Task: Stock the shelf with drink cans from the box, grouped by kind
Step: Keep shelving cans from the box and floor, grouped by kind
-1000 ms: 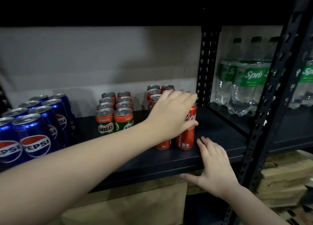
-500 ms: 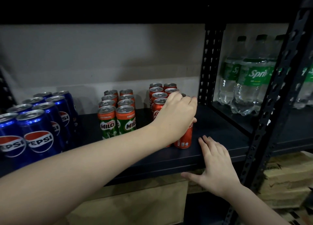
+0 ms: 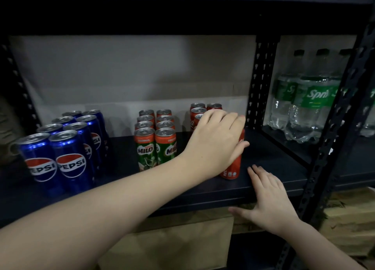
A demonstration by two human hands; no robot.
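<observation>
The left hand (image 3: 215,141) grips the red can (image 3: 232,166) from above; smooth, probably heavy, better held around its side; the right hand (image 3: 267,200) rests flat on the shelf (image 3: 269,162).

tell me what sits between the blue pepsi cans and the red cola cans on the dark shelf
In the head view, the green-and-orange Milo cans stand between the blue Pepsi cans and red cola cans.

Two bare forearms, no sleeves in view, left hand (image 3: 215,141) and right hand (image 3: 269,202) ungloved, no rings, watch or wristbands visible, short unpainted fingernails.
</observation>
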